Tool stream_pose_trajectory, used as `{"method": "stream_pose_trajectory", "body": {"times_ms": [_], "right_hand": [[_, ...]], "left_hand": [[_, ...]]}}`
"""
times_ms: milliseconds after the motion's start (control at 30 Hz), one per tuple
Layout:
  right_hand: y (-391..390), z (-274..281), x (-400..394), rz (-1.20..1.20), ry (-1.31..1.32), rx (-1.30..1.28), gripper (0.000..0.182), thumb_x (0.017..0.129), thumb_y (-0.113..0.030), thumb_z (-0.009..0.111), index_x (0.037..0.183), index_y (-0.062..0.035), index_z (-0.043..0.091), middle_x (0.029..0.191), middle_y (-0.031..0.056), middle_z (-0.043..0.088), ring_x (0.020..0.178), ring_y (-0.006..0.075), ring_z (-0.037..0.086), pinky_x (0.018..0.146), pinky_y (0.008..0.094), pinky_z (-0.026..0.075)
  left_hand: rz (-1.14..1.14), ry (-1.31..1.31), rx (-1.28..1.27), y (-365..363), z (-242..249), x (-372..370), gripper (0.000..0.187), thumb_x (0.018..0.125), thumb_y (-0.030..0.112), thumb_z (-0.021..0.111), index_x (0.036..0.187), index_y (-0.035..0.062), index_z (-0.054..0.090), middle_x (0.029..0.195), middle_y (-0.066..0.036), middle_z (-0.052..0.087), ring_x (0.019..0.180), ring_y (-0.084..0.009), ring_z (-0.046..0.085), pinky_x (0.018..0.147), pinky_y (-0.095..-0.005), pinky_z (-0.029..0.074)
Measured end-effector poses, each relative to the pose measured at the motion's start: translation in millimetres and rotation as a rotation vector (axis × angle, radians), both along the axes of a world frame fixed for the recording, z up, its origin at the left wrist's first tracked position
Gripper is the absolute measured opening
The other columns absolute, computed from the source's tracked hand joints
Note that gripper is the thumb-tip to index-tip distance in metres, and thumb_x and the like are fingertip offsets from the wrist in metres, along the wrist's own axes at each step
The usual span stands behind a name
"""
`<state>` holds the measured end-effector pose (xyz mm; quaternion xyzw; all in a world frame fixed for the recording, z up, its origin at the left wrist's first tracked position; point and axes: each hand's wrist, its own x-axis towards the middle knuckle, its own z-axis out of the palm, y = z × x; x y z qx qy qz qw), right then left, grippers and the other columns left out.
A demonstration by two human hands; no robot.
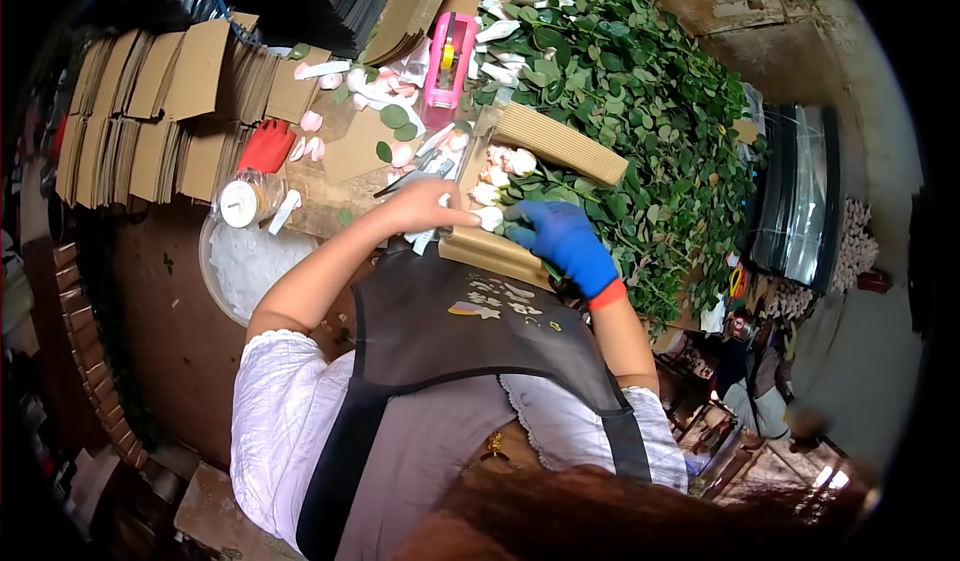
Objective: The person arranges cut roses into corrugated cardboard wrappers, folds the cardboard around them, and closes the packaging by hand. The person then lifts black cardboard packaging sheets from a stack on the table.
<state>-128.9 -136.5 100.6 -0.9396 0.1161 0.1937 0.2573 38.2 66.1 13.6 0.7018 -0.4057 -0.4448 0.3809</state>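
Note:
A small bunch of pale pink and white roses (512,164) lies between two folds of corrugated cardboard (560,144) on the work table. My left hand (428,206) is bare, with its thumb stretched towards a white rose (489,219) at the near end of the bunch; its other fingers are apart from the thumb. My right hand (562,239), in a blue glove with a red cuff, closes its fingers around the stem side of that rose. The near cardboard flap (492,251) lies just below both hands, against the apron.
Leafy rose stems (640,141) are heaped at the right. A pink tape dispenser (451,66), loose petals (385,91) and a red glove (267,147) lie beyond my left hand. Cardboard stacks (150,111) stand at left, above a clear bin (250,266).

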Motion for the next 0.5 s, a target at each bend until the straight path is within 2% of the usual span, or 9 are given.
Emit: {"method": "stream_pose_trajectory", "body": {"times_ms": [33, 67, 200, 300, 433, 467, 500], "right_hand": [[-0.3, -6.4, 3.3, 0.077, 0.132, -0.071, 0.027, 0.088, -0.042, 0.065, 0.100, -0.0183, 0.070, 0.093, 0.0097, 0.072, 0.086, 0.0309, 0.069, 0.077, 0.0420, 0.053], [-0.1, -9.7, 4.8, 0.085, 0.142, -0.111, 0.027, 0.088, -0.042, 0.064, 0.096, -0.0169, 0.069, 0.092, 0.0092, 0.072, 0.086, 0.0310, 0.069, 0.076, 0.0439, 0.053], [2.8, -17.9, 8.9, 0.149, 0.234, -0.247, 0.028, 0.087, -0.041, 0.066, 0.097, -0.0151, 0.070, 0.092, 0.0117, 0.073, 0.088, 0.0311, 0.070, 0.078, 0.0437, 0.053], [4.5, -32.1, 12.2, 0.181, 0.261, -0.274, 0.028, 0.087, -0.040, 0.067, 0.096, -0.0141, 0.071, 0.092, 0.0138, 0.072, 0.090, 0.0316, 0.070, 0.078, 0.0440, 0.053], [5.3, -36.1, 19.6, 0.205, 0.320, -0.269, 0.026, 0.087, -0.038, 0.067, 0.095, -0.0136, 0.071, 0.092, 0.0148, 0.072, 0.091, 0.0322, 0.070, 0.079, 0.0441, 0.054], [4.5, -33.8, 22.6, 0.218, 0.338, -0.272, 0.026, 0.087, -0.037, 0.066, 0.095, -0.0134, 0.072, 0.092, 0.0149, 0.072, 0.091, 0.0322, 0.070, 0.080, 0.0441, 0.054], [3.6, -32.5, 25.0, 0.237, 0.343, -0.278, 0.026, 0.088, -0.038, 0.065, 0.095, -0.0133, 0.072, 0.092, 0.0150, 0.072, 0.091, 0.0323, 0.070, 0.080, 0.0439, 0.054]], "left_hand": [[-0.087, -0.005, 0.036, -9.1, 10.7, 1.6, 0.035, 0.090, 0.034, 0.074, 0.077, 0.0040, 0.063, 0.073, -0.004, 0.063, 0.071, -0.0117, 0.055, 0.069, -0.0301, 0.047], [-0.174, -0.009, 0.073, -12.8, 16.8, 1.1, 0.035, 0.091, 0.035, 0.073, 0.077, 0.0038, 0.064, 0.073, -0.004, 0.064, 0.071, -0.0116, 0.056, 0.069, -0.0301, 0.047], [0.011, 0.240, -0.001, -11.1, -5.3, -13.2, 0.035, 0.093, 0.035, 0.072, 0.077, 0.0033, 0.065, 0.075, -0.002, 0.066, 0.073, -0.0086, 0.057, 0.068, -0.0275, 0.046], [0.226, 0.418, -0.063, -5.4, -16.3, -30.9, 0.034, 0.094, 0.033, 0.070, 0.078, 0.0032, 0.067, 0.076, -0.002, 0.065, 0.075, -0.0086, 0.057, 0.070, -0.0265, 0.046], [0.453, 0.637, -0.128, 6.9, -30.3, -45.3, 0.028, 0.093, 0.032, 0.069, 0.085, 0.0052, 0.069, 0.073, 0.001, 0.061, 0.070, -0.0064, 0.052, 0.066, -0.0244, 0.041], [0.606, 0.741, -0.167, 9.6, -27.3, -49.0, 0.023, 0.095, 0.029, 0.067, 0.092, 0.0061, 0.069, 0.072, 0.002, 0.059, 0.066, -0.0064, 0.049, 0.063, -0.0243, 0.040], [0.801, 0.995, -0.231, 16.8, -22.6, -41.9, 0.019, 0.097, 0.026, 0.064, 0.092, 0.0081, 0.065, 0.070, 0.003, 0.055, 0.066, -0.0067, 0.048, 0.061, -0.0244, 0.039]]}}
